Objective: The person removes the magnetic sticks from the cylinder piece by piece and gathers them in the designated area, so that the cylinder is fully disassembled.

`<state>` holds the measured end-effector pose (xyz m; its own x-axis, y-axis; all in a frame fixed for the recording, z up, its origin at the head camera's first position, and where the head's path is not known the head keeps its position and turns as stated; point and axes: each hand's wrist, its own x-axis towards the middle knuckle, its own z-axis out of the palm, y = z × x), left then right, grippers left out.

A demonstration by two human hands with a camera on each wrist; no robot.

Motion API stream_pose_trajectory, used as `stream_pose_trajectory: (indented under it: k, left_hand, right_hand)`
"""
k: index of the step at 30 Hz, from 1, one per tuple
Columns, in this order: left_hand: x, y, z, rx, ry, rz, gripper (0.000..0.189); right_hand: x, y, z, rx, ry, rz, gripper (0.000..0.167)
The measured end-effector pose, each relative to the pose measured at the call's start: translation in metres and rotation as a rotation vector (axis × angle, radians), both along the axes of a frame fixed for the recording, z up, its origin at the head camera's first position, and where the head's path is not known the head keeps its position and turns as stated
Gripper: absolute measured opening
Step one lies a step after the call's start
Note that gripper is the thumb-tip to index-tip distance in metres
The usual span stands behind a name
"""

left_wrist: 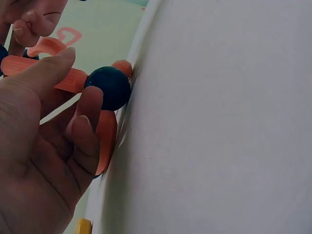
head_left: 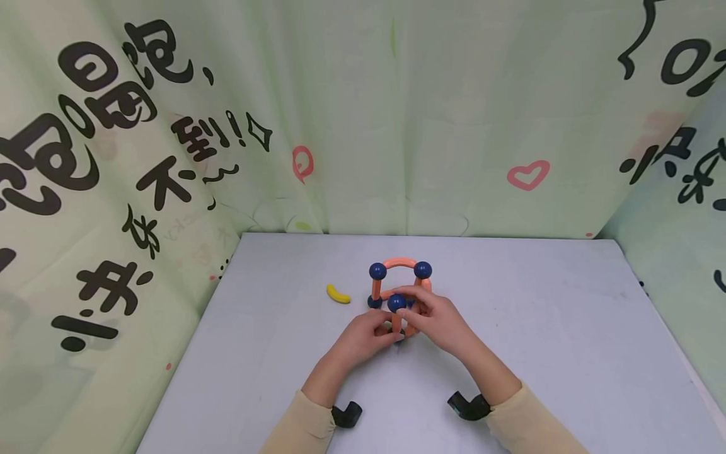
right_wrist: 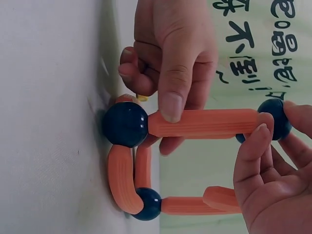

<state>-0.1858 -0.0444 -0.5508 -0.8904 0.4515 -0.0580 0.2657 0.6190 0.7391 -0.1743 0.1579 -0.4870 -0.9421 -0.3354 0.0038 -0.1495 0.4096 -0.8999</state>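
A frame of orange rods and dark blue balls stands on the table (head_left: 272,359), with curved rods along its base and one across the top at the back (head_left: 399,261). My left hand (head_left: 361,340) holds the near upright rod (right_wrist: 209,123) low down, thumb along it. In the left wrist view, its fingertips touch the bottom ball (left_wrist: 109,88). My right hand (head_left: 438,320) pinches the blue ball (head_left: 397,303) on the rod's upper end between thumb and fingers. Two more blue balls top the back uprights, left (head_left: 377,271) and right (head_left: 422,270). My hands hide part of the base.
A short curved yellow piece (head_left: 338,294) lies on the table left of the frame. Behind the table hangs a pale green curtain (head_left: 454,126) with black writing and red hearts; it also runs along both sides.
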Motion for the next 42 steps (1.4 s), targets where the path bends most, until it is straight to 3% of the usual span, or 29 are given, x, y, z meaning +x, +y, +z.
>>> stream_pose_trajectory:
  k: [11,21,30,42]
  left_hand:
    - [-0.003,-0.001,-0.014,-0.031,0.005,-0.038,0.020]
    - [-0.003,-0.003,-0.021,-0.032,0.071,-0.026,0.016]
    - [-0.003,-0.003,-0.023,-0.043,0.058,-0.009,0.018]
    - [-0.003,-0.003,-0.028,0.008,0.013,0.007,0.020]
  right_hand:
    - [0.001,-0.001,-0.004,-0.051,-0.015,0.015,0.040]
    - [0.002,-0.003,-0.007,-0.075,-0.041,0.038,0.041]
    - [0.002,-0.004,-0.008,-0.079,-0.042,0.030,0.039]
    - [0.002,-0.003,-0.008,-0.067,-0.042,0.014,0.039]
